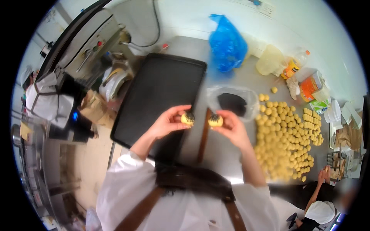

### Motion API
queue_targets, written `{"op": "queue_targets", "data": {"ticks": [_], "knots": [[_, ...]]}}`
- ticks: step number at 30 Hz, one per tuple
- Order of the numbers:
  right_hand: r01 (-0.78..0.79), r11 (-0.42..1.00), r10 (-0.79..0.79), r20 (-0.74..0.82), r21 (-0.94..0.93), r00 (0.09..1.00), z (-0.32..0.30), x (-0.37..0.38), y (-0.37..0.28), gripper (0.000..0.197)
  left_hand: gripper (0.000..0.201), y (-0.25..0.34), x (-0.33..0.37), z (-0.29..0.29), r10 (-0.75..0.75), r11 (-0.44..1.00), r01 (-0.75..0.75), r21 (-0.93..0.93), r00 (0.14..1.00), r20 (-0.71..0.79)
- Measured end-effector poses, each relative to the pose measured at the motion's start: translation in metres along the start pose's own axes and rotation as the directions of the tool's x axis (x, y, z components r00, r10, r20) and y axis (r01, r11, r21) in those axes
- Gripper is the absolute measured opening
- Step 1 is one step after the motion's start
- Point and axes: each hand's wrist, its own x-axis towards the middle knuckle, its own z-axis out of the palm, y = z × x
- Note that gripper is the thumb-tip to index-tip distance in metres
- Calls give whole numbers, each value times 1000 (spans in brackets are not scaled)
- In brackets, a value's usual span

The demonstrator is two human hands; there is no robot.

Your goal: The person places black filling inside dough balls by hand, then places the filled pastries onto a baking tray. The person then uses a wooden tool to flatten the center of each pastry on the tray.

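Between the thumb and fingers of my left hand (169, 122) is a yellow dough ball (187, 119) topped with dark seeds. My right hand (232, 128) pinches a second seeded dough ball (215, 120), level with the first and a little apart from it. Beneath my left hand lies a large black baking tray (162, 84), its surface bare where it shows. A clear plastic tub (248, 101) holding dark seeds (232, 104) stands just beyond my right hand. To the right, a big heap of plain yellow dough balls (283, 134) covers the table.
A blue plastic bag (227, 44) stands at the back by the wall. Bottles, an orange tub (311, 88) and white containers line the back right. A brown strip (204, 136) lies beside the tray. Another person (322, 208) works at the lower right.
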Motion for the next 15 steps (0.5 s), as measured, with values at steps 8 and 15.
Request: {"op": "queue_targets", "data": {"ticks": [8, 15], "knots": [[103, 919, -141, -74, -381, 987, 246, 27, 107, 43, 46, -16, -166, -160, 209, 754, -107, 648, 974, -82], [-21, 611, -288, -247, -791, 925, 379, 62, 135, 49, 50, -50, -219, -242, 193, 421, 104, 901, 960, -201]]}}
